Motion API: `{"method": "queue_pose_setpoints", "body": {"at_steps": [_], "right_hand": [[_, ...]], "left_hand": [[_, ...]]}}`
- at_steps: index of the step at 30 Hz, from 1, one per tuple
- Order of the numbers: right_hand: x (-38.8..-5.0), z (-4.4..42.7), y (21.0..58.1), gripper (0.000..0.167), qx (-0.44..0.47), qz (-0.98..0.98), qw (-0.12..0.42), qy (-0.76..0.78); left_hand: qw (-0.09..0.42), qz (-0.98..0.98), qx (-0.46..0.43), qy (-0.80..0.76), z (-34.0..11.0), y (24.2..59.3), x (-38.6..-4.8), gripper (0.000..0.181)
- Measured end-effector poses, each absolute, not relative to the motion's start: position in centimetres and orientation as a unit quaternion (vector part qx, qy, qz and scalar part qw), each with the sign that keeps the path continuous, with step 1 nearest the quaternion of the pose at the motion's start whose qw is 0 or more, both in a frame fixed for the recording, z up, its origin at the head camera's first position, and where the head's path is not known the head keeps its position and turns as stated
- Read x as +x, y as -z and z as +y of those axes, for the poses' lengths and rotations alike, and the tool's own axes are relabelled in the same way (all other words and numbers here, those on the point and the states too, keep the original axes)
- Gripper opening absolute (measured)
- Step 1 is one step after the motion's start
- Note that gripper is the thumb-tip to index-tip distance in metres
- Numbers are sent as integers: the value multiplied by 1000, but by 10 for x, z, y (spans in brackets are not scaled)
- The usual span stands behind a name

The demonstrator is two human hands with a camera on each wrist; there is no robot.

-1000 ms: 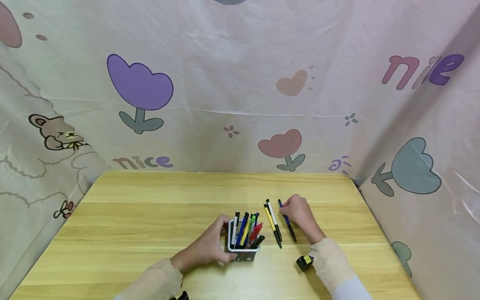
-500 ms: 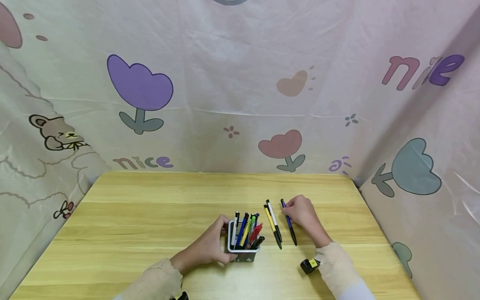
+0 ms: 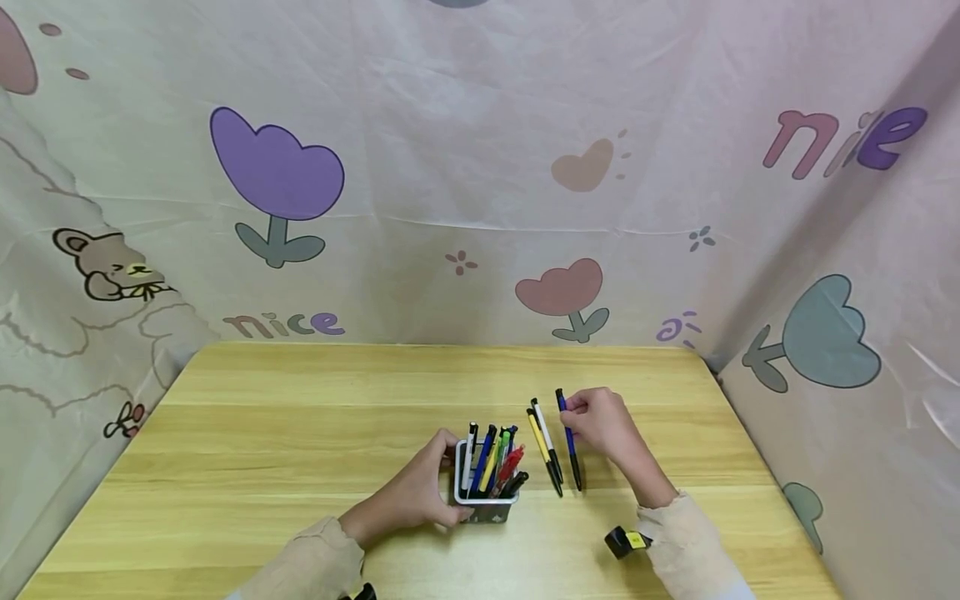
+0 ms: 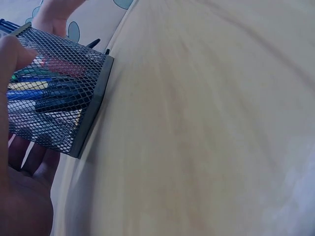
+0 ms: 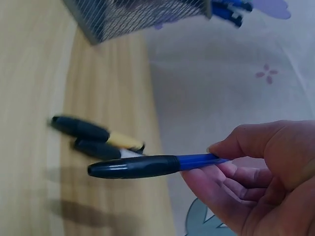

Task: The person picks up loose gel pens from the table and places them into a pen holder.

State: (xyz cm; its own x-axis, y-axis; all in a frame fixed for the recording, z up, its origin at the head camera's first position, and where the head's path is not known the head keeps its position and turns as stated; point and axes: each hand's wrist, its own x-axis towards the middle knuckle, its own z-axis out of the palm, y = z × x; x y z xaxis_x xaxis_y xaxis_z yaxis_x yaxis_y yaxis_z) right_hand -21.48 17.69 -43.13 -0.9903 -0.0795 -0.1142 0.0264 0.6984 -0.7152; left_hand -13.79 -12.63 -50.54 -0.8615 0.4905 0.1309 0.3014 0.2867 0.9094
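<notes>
A square mesh pen holder [image 4: 59,88] stands on the table with several pens in it, among them white, blue, yellow, green and red ones. My left hand [image 3: 411,493] grips it from the left, thumb on the near side and fingers behind. In my right hand [image 3: 606,423], thumb and fingers pinch a blue pen with a black grip [image 5: 142,166]; the right wrist view has it lifted off the table, its shadow below. Left of it, a yellow pen [image 3: 542,442] and a white pen [image 3: 548,433] lie side by side on the wood, touching or nearly so.
The wooden table [image 3: 285,433] reaches back to a printed cloth [image 3: 420,167], which also hangs at both sides. A small black device with a yellow label [image 3: 627,542] sits at my right wrist. Another is partly seen at the left wrist.
The blue pen, pinched in my right hand, has come up off the table and turned a little, its near end swinging left. The left hand and pen holder stay put.
</notes>
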Motion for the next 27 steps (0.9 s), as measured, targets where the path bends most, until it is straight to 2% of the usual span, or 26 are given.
{"method": "queue_pose_setpoints", "body": {"at_steps": [10,17,27], "right_hand": [[-193,167,407,16,-120,891,24,437],[-176,162,388,14,-153,867,11,474],[-158,158,368,6,-204,831,-46,516]], "left_hand": [[91,799,242,-543,-126,506,-136,73],[92,801,237,-542,-126,506,-137,75],[97,796,242,-547,-126,505,-138,74]]}}
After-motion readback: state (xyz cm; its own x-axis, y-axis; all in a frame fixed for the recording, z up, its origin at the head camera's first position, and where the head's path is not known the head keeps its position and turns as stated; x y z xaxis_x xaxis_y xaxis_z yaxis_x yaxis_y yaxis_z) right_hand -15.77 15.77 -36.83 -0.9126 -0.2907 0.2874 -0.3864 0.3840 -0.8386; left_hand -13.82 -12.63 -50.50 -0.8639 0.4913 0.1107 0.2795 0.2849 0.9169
